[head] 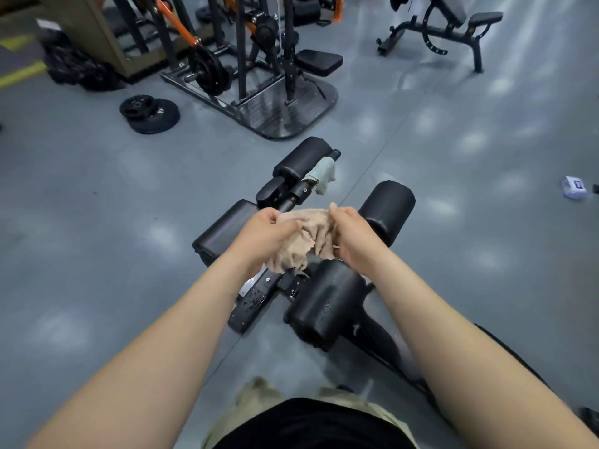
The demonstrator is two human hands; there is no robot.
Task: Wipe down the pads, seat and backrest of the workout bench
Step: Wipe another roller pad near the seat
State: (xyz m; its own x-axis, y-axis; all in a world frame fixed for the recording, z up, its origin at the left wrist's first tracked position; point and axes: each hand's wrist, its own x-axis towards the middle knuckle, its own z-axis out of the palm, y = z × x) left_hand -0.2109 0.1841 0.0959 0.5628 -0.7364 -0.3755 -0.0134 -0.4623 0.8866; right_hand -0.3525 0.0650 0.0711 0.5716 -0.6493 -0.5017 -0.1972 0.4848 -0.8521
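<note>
Both bare arms reach forward and down, forearms converging over the foot end of the workout bench. The left hand is back-up, its fingers curled under and gripping the left side of a tan cloth. The right hand is curled the same way, with thumb and fingers pinching the cloth's right edge and knuckles raised. The cloth is bunched between the two hands and hangs in crumpled folds above the bench's central bar; I cannot tell whether its lower edge touches the frame. Just below the hands sits the near roller pad, black, with droplets on its skin and more droplets on the frame bar beside it. The right roller pad lies just beyond the right hand. The left roller pad is partly hidden behind the left wrist. The far roller pad sits at the bar's outer end, with a grey-green cloth draped over the bar beside it. The grey floor shows light patches. Weight plates are stacked at far left, and a rack machine stands behind them. A second bench is at upper right, well apart. A small white-and-blue item lies on the floor at right.
</note>
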